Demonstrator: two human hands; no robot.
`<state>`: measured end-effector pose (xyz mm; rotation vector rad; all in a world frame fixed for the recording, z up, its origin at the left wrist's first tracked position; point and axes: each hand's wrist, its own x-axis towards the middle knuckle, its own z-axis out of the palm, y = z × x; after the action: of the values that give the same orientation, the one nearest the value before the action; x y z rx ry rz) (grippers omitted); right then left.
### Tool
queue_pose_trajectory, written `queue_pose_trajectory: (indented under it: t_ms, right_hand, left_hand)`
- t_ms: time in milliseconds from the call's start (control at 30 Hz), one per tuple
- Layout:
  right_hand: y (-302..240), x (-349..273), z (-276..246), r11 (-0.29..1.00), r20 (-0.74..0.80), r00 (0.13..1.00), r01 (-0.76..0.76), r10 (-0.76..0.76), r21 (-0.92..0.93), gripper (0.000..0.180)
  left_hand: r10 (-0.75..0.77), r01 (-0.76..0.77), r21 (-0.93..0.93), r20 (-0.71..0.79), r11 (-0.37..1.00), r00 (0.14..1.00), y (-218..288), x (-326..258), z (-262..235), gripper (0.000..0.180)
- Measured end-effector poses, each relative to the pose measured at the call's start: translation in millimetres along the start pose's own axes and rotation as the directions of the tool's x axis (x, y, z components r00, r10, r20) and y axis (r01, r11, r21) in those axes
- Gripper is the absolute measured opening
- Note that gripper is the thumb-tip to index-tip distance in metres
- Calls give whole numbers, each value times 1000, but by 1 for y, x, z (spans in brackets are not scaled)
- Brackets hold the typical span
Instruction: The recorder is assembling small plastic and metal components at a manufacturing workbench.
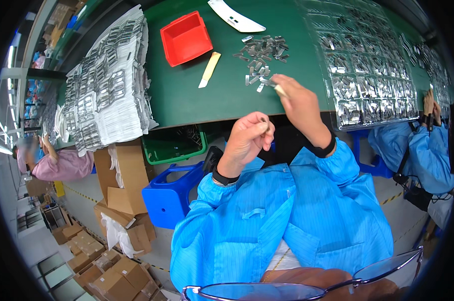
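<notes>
My left hand (249, 136) is raised just off the table's front edge. Its thumb and fingers are pinched together, and a tiny dark bit shows at their tips, too small to name. Over the table, my right hand (301, 103) reaches to the near side of a loose pile of small flat metal pieces (267, 48). Its fingers are closed, with a small metal piece (268, 82) at the fingertips. One fingertip has a pale covering. Several more shiny pieces lie scattered just beyond that hand.
On the green table (212, 108) are a red bin (186, 39), a yellow-and-white strip (210, 69) and a curved white part (236, 17). Clear compartment trays (370, 83) of metal pieces stand right, stacked trays (106, 85) left. Below are a green crate (174, 150) and blue stool (166, 200). Other people sit both sides.
</notes>
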<state>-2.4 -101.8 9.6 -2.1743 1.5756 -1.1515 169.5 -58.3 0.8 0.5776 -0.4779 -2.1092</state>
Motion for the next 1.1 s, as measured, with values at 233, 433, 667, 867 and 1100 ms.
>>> queue_pose_trajectory:
  t_ms: [233, 433, 667, 867, 1100]
  right_hand:
    - [9, 9, 31, 972, 40, 999, 37, -29, -230, 35]
    - [16, 18, 32, 996, -77, 997, -1, -6, -92, 47]
    - [4, 16, -2, 858, 30, 973, -216, 229, 465, 62]
    - [2, 8, -12, 882, 47, 996, 41, -71, 469, 71]
    - [-1, 4, -12, 844, 46, 998, 11, -42, 537, 65]
  left_hand:
    - [99, -99, -10, -8, 995, 995, 18, 8, -25, 6]
    - [78, -79, -3, -83, 997, 993, 21, 23, -21, 6]
    - [-119, 115, -54, -92, 992, 989, 25, 41, -15, 37]
    - [-263, 263, -80, 15, 962, 965, 23, 46, -6, 39]
    - [-233, 232, -57, -21, 971, 972, 20, 38, 1, 25]
